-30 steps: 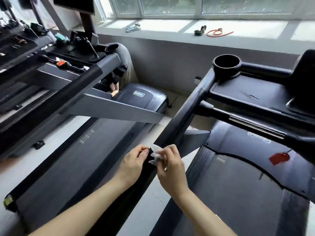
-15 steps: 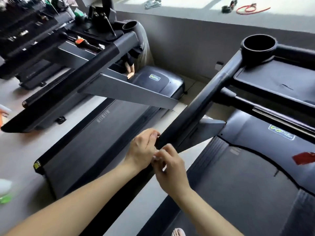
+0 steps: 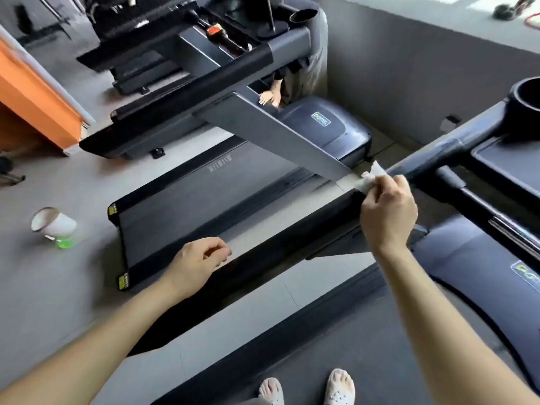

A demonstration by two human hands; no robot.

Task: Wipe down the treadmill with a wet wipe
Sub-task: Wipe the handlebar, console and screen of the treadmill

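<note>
I stand on a dark treadmill whose belt (image 3: 365,340) runs under my feet. Its black left handrail (image 3: 292,238) slopes from lower left up to a cup holder (image 3: 526,103) at the right edge. My right hand (image 3: 387,214) pinches a crumpled white wet wipe (image 3: 369,178) against the upper part of that rail. My left hand (image 3: 195,264) rests lower down beside the same rail, fingers loosely curled, holding nothing.
A second treadmill (image 3: 204,197) stands to the left with its grey side arm (image 3: 271,138) reaching toward my rail. Another person's hand (image 3: 267,97) shows behind it. A white cup (image 3: 54,225) lies tipped on the grey floor. An orange object (image 3: 35,103) fills the far left.
My hands have separated: the right one slid up the handrail with the wipe, the left one dropped lower along it. The view has tilted down, so my feet show.
</note>
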